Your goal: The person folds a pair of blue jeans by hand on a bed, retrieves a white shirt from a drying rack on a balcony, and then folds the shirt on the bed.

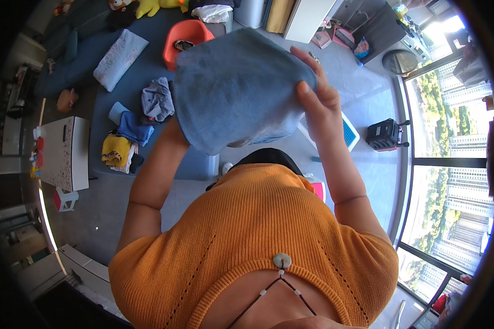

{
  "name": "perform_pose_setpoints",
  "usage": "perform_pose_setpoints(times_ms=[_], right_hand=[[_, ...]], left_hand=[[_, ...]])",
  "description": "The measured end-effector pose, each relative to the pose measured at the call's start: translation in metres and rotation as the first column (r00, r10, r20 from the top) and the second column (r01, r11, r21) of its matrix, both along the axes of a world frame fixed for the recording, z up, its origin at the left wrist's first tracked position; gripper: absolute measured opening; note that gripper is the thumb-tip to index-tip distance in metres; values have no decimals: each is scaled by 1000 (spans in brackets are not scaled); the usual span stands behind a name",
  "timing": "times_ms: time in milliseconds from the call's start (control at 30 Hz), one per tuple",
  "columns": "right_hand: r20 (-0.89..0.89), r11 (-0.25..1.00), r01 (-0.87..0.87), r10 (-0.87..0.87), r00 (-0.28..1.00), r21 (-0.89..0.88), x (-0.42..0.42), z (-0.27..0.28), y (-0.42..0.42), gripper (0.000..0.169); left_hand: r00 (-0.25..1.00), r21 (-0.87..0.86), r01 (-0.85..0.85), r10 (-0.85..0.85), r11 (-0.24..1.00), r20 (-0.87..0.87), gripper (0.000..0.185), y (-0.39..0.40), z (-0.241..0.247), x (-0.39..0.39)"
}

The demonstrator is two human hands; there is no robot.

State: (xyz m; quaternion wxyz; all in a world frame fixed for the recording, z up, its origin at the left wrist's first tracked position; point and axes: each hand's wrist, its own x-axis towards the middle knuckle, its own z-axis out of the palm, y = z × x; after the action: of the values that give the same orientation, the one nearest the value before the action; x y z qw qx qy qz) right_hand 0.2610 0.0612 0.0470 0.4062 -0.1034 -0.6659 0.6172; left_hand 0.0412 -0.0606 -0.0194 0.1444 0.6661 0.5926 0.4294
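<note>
A blue piece of fabric (238,90), apparently a garment, is held up in front of my chest and spans the middle of the view. My right hand (325,100) pinches its right edge, the thumb on the near face and the fingers behind. My left forearm reaches up to the fabric's lower left side. The left hand itself is hidden behind the cloth, so its grip does not show. Left of the cloth, a crumpled grey-blue garment (158,100) lies on the blue sofa (189,166). Near it are folded blue clothes (135,126) and a yellow garment (116,149).
A red-orange child's seat (171,49) and a pale pillow (120,59) are on the sofa. A white table (64,152) stands at left, with a small stool (66,200) beside it. A black case (383,135) rests on the floor near the windows at right.
</note>
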Motion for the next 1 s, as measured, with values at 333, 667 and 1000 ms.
perform_pose_setpoints(times_ms=[333,667,1000], right_hand=[[242,964,57,8,970,-260,37,-17,-11,28],[9,654,110,-156,988,-748,30,-43,6,9],[281,961,273,-249,927,-49,29,25,32,20]], left_hand=[[899,-96,438,-437,894,25,45,-24,-24,69],[895,-55,443,-445,895,-24,45,41,-8,87],[875,-334,476,-402,813,269,45,37,-10,46]])
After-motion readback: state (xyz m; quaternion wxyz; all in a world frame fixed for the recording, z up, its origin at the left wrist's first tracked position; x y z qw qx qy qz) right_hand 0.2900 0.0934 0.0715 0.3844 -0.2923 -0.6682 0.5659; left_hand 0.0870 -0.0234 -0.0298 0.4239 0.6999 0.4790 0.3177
